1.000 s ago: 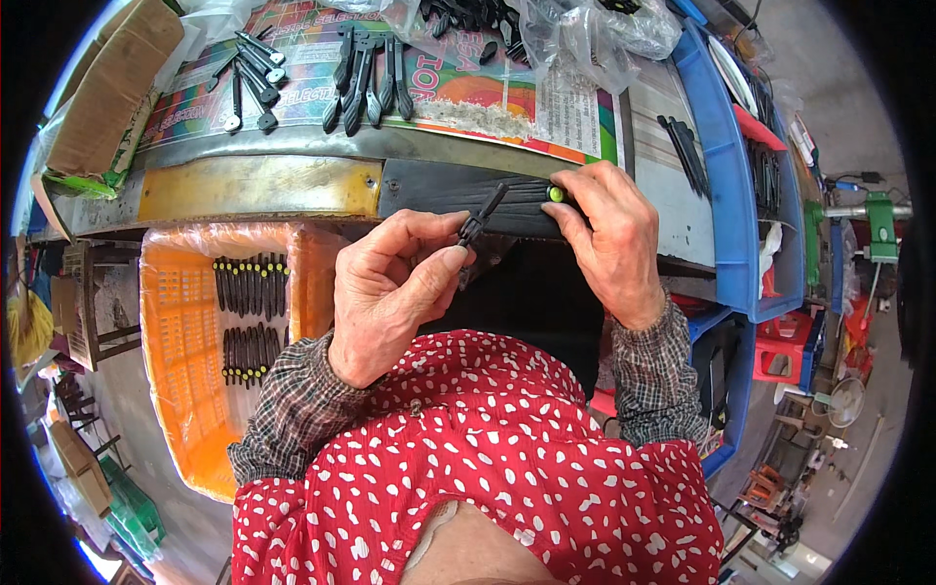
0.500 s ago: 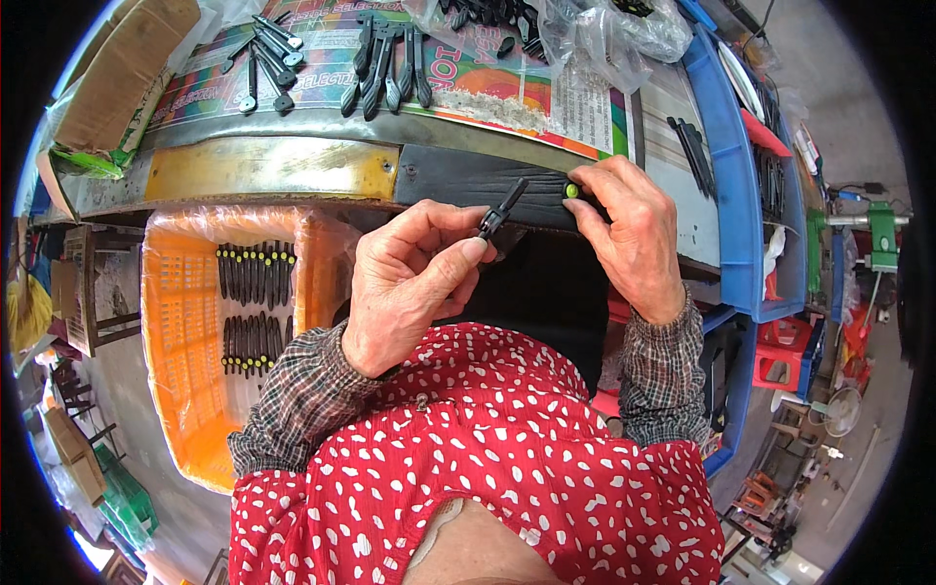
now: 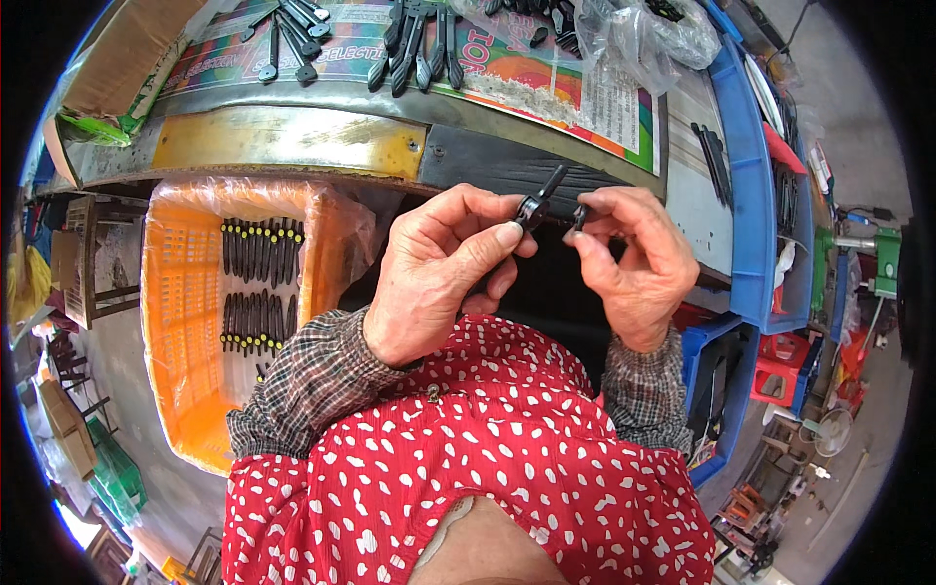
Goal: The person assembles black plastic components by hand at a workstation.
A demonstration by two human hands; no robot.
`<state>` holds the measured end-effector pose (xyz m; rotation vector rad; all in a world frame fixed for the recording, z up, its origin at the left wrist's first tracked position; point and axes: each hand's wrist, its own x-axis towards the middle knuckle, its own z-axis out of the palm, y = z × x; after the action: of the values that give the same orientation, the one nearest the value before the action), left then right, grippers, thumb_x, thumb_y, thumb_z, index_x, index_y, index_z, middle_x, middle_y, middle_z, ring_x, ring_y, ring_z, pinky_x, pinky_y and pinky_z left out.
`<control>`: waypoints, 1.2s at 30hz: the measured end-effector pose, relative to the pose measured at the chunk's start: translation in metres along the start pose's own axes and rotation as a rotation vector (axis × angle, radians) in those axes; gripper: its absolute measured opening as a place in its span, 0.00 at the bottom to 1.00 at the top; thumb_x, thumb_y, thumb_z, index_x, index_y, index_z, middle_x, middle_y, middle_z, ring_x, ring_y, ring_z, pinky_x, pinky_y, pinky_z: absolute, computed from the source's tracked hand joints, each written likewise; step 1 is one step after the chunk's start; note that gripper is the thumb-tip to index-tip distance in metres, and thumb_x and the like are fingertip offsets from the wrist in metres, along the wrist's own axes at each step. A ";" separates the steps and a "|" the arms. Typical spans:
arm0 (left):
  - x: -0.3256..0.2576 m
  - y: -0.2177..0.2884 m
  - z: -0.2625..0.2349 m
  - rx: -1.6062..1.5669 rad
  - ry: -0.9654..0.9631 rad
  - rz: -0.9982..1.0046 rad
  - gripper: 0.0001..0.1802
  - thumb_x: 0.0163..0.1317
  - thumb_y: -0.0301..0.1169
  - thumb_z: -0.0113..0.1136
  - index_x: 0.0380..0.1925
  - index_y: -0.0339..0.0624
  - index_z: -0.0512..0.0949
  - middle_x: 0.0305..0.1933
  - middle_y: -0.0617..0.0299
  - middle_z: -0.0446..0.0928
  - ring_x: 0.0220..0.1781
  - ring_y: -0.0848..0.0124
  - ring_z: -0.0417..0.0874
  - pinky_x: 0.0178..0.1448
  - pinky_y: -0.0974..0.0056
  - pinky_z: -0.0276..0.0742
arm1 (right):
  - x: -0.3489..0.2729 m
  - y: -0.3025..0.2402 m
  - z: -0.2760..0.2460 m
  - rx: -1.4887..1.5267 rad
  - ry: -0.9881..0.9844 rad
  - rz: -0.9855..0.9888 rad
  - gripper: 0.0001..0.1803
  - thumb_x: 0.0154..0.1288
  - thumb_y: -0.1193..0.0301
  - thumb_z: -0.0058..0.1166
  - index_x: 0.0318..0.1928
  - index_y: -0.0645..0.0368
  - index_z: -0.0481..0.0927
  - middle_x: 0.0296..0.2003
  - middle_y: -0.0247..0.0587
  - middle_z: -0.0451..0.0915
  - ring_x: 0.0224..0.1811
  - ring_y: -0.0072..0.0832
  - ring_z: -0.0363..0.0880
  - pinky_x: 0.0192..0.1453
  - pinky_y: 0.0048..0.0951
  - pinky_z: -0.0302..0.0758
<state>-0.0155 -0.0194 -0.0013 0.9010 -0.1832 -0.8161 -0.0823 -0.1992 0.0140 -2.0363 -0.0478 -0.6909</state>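
My left hand (image 3: 429, 268) pinches a slim black plastic part (image 3: 531, 209) between thumb and fingers. Its thin end sticks up to the right, and a round joint sits near my fingertips; the lower end is hidden in my palm. Close on its right, my right hand (image 3: 636, 268) holds a small round black cap (image 3: 581, 216) by the edge. A small gap separates the cap from the part. Both hands are over the front edge of the workbench, by a dark grooved strip (image 3: 497, 163).
At left, an orange plastic-lined basket (image 3: 177, 322) holds two rows of black parts with yellow-green dots. Several black handles (image 3: 414, 49) lie on the printed bench cover, near clear plastic bags (image 3: 634, 44). A blue tray (image 3: 746, 190) stands right; a cardboard box (image 3: 122, 73) stands far left.
The cap has turned in my right fingers: its yellow-green face showed before, its black side now. My right hand has come closer to the part in my left. The view has shifted slightly.
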 end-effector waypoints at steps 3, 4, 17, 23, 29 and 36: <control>0.000 -0.002 0.003 0.005 -0.010 0.018 0.10 0.65 0.25 0.52 0.46 0.40 0.72 0.36 0.56 0.78 0.23 0.78 0.72 0.18 0.78 0.60 | -0.012 0.003 0.013 0.194 0.093 0.082 0.17 0.50 0.85 0.61 0.43 0.71 0.77 0.39 0.44 0.77 0.32 0.21 0.78 0.36 0.19 0.76; 0.000 -0.002 0.004 0.000 -0.009 0.018 0.10 0.65 0.25 0.52 0.46 0.40 0.72 0.36 0.56 0.78 0.23 0.78 0.72 0.18 0.78 0.60 | -0.015 0.004 0.016 0.192 0.089 0.083 0.17 0.50 0.85 0.61 0.43 0.71 0.77 0.39 0.44 0.77 0.32 0.21 0.78 0.36 0.19 0.76; 0.002 -0.009 0.011 0.043 0.029 0.131 0.09 0.64 0.23 0.54 0.45 0.35 0.74 0.33 0.60 0.80 0.22 0.83 0.70 0.21 0.79 0.63 | -0.025 0.007 0.036 0.393 0.211 0.193 0.15 0.54 0.86 0.57 0.45 0.72 0.76 0.41 0.43 0.76 0.37 0.26 0.80 0.41 0.24 0.80; 0.003 -0.011 0.010 0.092 0.060 0.150 0.10 0.64 0.22 0.54 0.45 0.34 0.75 0.33 0.61 0.80 0.22 0.84 0.70 0.22 0.79 0.63 | -0.026 0.009 0.039 0.302 0.235 0.149 0.15 0.53 0.85 0.58 0.44 0.71 0.77 0.40 0.44 0.77 0.36 0.25 0.79 0.40 0.23 0.79; 0.002 -0.013 0.010 0.177 0.067 0.188 0.10 0.64 0.22 0.53 0.46 0.34 0.75 0.34 0.61 0.80 0.22 0.83 0.69 0.22 0.79 0.62 | -0.027 0.008 0.041 0.224 0.243 0.137 0.15 0.53 0.84 0.59 0.43 0.71 0.77 0.40 0.45 0.78 0.37 0.25 0.79 0.41 0.23 0.78; 0.001 -0.014 0.011 0.205 0.091 0.214 0.11 0.63 0.22 0.55 0.46 0.34 0.75 0.33 0.63 0.79 0.23 0.84 0.70 0.24 0.79 0.65 | -0.028 0.008 0.044 0.260 0.287 0.140 0.14 0.52 0.85 0.60 0.42 0.71 0.77 0.40 0.46 0.78 0.39 0.25 0.79 0.43 0.23 0.77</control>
<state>-0.0275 -0.0317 -0.0048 1.0882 -0.2825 -0.5630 -0.0832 -0.1612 -0.0227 -1.6608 0.1626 -0.8359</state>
